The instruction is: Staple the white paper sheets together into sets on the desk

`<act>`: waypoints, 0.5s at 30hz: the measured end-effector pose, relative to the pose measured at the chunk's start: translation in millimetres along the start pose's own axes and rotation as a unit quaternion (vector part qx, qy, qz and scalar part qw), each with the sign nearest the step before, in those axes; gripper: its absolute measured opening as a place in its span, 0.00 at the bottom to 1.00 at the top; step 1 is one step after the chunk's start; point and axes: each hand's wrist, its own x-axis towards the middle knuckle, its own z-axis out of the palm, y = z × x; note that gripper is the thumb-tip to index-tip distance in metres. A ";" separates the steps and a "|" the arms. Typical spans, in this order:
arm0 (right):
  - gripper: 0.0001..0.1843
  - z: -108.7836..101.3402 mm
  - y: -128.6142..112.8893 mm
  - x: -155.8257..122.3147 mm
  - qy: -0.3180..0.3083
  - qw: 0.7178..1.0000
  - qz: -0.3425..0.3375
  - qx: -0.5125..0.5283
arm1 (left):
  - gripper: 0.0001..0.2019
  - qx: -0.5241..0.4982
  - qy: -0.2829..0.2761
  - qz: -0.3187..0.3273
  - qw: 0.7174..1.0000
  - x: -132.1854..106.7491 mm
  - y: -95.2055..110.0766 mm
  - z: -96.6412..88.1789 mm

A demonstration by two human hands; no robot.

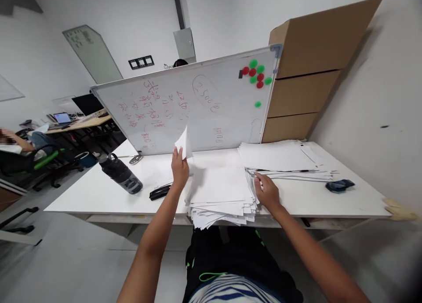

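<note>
My left hand point(180, 170) is raised over the table and pinches a white sheet of paper point(183, 141), seen nearly edge-on. In front of me a thick, uneven stack of paper point(219, 184) lies at the table's front edge, some sheets jutting over it. At the stack's right side is my right hand point(267, 191), fingers bent against the paper edges; whether it grips a sheet is hard to see. A second paper pile point(277, 155) lies behind and right of that hand. Left of the stack, near my left wrist, rests a black stapler point(160, 192).
A whiteboard point(204, 105) with red writing and round magnets leans at the table's back, beside cardboard boxes point(300, 92). A dark bottle point(121, 174) stands on the left of the white table point(85, 193); a dark blue object point(339, 186) lies right. Another person sits far left.
</note>
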 end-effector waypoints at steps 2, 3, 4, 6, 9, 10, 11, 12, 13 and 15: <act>0.24 -12.2 -25.5 3.0 -0.005 0.996 -0.036 0.076 | 0.27 0.022 0.007 0.086 0.996 -27.2 40.4 -5.8; 0.26 -19.2 -41.5 5.5 -0.024 0.992 -0.039 0.120 | 0.29 0.036 0.010 0.124 0.992 -42.3 59.4 -9.1; 0.29 -25.9 -58.8 8.7 -0.055 0.983 -0.035 0.171 | 0.29 0.049 0.020 0.158 0.986 -57.5 76.2 -12.2; 0.38 -36.5 -93.1 16.3 -0.143 0.945 -0.020 0.292 | 0.31 0.062 0.031 0.212 0.975 -85.2 101.2 -16.9; 0.40 -41.7 -132.3 27.2 -0.247 0.883 0.020 0.399 | 0.33 0.074 0.035 0.250 0.965 -114.3 116.9 -18.1; 0.38 -40.8 -140.7 29.6 -0.273 0.870 0.040 0.408 | 0.34 0.078 0.035 0.254 0.964 -120.7 118.1 -17.5; 0.34 -39.4 -147.0 31.2 -0.289 0.865 0.060 0.406 | 0.34 0.082 0.033 0.254 0.963 -125.8 118.1 -17.2; 0.30 -37.8 -151.7 32.1 -0.293 0.868 0.078 0.394 | 0.34 0.082 0.028 0.252 0.964 -129.9 117.3 -17.5; 0.26 -36.6 -155.2 32.4 -0.286 0.878 0.089 0.374 | 0.34 0.079 0.017 0.248 0.965 -133.3 116.1 -18.6; 0.19 -37.6 -160.4 32.3 -0.264 0.908 0.074 0.318 | 0.37 0.057 -0.029 0.234 0.970 -137.9 112.2 -23.4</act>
